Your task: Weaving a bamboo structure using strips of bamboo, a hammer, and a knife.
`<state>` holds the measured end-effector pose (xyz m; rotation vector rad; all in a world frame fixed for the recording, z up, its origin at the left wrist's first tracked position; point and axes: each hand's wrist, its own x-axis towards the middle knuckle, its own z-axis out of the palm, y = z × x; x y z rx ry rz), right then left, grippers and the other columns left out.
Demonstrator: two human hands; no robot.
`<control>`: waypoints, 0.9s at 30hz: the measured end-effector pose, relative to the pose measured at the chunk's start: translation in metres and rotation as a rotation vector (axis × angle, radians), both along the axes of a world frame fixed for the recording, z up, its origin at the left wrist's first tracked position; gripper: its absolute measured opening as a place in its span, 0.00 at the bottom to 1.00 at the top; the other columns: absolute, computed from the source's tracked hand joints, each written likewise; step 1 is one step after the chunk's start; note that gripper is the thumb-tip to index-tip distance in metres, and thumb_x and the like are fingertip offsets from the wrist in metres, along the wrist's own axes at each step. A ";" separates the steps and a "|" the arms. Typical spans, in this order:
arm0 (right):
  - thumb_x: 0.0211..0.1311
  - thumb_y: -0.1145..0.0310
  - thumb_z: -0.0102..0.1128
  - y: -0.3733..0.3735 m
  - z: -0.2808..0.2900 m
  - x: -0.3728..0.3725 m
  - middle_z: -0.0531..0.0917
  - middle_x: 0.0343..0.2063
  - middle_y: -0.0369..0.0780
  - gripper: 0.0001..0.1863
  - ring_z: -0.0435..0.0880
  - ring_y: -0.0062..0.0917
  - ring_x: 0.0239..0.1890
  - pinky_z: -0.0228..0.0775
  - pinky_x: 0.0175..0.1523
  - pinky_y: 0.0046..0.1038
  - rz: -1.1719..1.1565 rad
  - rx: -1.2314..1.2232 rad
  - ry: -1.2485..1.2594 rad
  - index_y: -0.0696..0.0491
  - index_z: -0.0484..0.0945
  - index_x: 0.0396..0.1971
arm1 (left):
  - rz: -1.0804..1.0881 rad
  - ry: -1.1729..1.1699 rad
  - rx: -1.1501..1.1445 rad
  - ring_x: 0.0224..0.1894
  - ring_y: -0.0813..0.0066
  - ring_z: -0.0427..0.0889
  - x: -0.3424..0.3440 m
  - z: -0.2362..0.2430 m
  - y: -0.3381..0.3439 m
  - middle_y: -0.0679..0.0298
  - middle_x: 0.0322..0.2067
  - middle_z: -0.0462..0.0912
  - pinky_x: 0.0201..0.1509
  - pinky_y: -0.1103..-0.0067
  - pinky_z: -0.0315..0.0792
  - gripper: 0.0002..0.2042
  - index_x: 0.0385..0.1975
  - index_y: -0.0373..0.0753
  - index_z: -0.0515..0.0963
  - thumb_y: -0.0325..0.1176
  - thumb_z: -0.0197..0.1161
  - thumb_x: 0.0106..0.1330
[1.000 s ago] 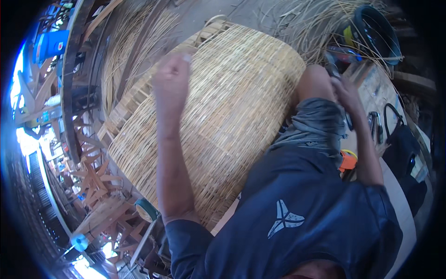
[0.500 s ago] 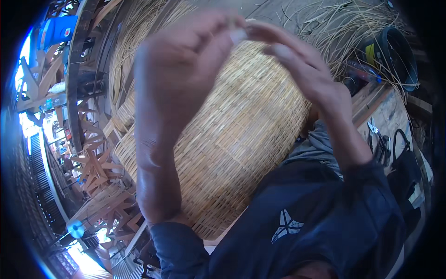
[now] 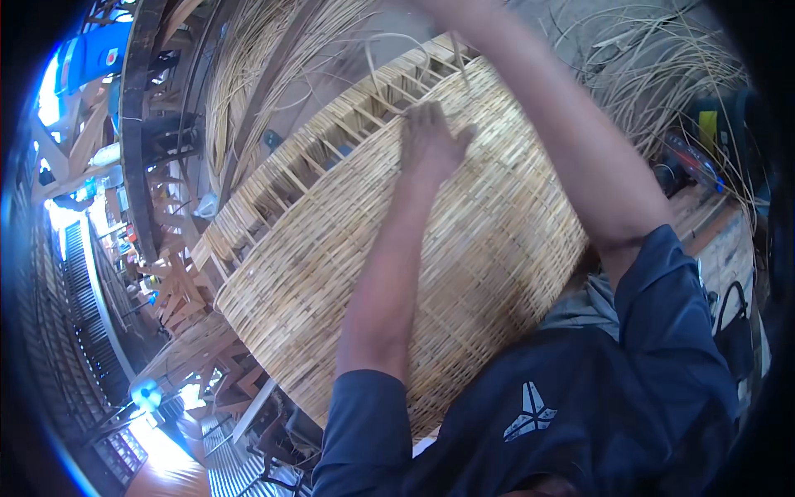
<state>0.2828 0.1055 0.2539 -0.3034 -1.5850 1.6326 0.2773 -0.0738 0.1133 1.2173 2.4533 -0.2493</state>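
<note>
Workshop clutter rings the view: wooden frames point(image 3: 178, 282) stacked toward 9 o'clock, a blue container point(image 3: 95, 54) up at 10 o'clock, and loose rattan strands point(image 3: 662, 58) heaped on the ground toward 1 o'clock, beside a wooden bench point(image 3: 704, 224) at 3 o'clock bearing small tools. Across the middle lies a big woven rattan basket point(image 3: 356, 273), resting on its side against the person's lap; its long axis runs from about 7 o'clock up to 1 o'clock, the finished weave toward the low end and the unfinished end, with bare upright ribs showing, pointing toward 12 o'clock. The left hand point(image 3: 431, 145) lies flat on the weave near that upper edge, fingers spread and pressing, grasping nothing. The right arm point(image 3: 580, 157) crosses above the basket toward 12 o'clock; the right hand runs out of the top of the view, blurred, so I cannot tell its grip. A thin loose strand point(image 3: 377, 70) loops in the air just above the ribs.
</note>
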 end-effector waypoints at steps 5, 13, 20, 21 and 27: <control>0.54 0.69 0.51 -0.102 -0.126 -0.059 0.82 0.35 0.48 0.13 0.81 0.40 0.40 0.72 0.48 0.35 0.460 0.494 -0.755 0.55 0.80 0.38 | -0.228 -0.051 -0.187 0.53 0.49 0.70 -0.053 0.033 -0.031 0.47 0.51 0.72 0.56 0.60 0.63 0.18 0.45 0.29 0.73 0.37 0.54 0.62; 0.56 0.66 0.53 -0.125 -0.173 -0.031 0.82 0.39 0.40 0.12 0.80 0.34 0.44 0.72 0.51 0.29 0.556 0.437 -0.706 0.44 0.81 0.40 | -0.018 0.470 0.006 0.60 0.51 0.60 -0.110 0.058 -0.104 0.54 0.58 0.66 0.60 0.56 0.55 0.19 0.46 0.39 0.77 0.43 0.49 0.63; 0.56 0.68 0.52 -0.130 -0.174 -0.040 0.82 0.38 0.41 0.11 0.80 0.35 0.42 0.72 0.49 0.30 0.554 0.434 -0.753 0.46 0.81 0.38 | 0.123 0.443 0.021 0.59 0.55 0.62 -0.114 0.051 -0.089 0.55 0.55 0.69 0.59 0.57 0.55 0.19 0.38 0.37 0.81 0.44 0.49 0.62; 0.56 0.68 0.52 -0.132 -0.168 -0.044 0.82 0.37 0.43 0.11 0.80 0.37 0.42 0.72 0.49 0.31 0.567 0.492 -0.804 0.47 0.81 0.37 | 0.175 0.428 0.065 0.59 0.54 0.63 -0.116 0.051 -0.089 0.56 0.56 0.69 0.60 0.57 0.55 0.18 0.37 0.38 0.81 0.44 0.51 0.61; 0.61 0.64 0.51 -0.165 -0.110 -0.062 0.82 0.34 0.45 0.12 0.81 0.38 0.39 0.72 0.43 0.36 0.597 0.370 -0.764 0.51 0.79 0.40 | -0.038 0.364 0.285 0.48 0.54 0.72 -0.140 0.116 -0.158 0.51 0.48 0.74 0.54 0.65 0.63 0.13 0.26 0.34 0.80 0.38 0.54 0.58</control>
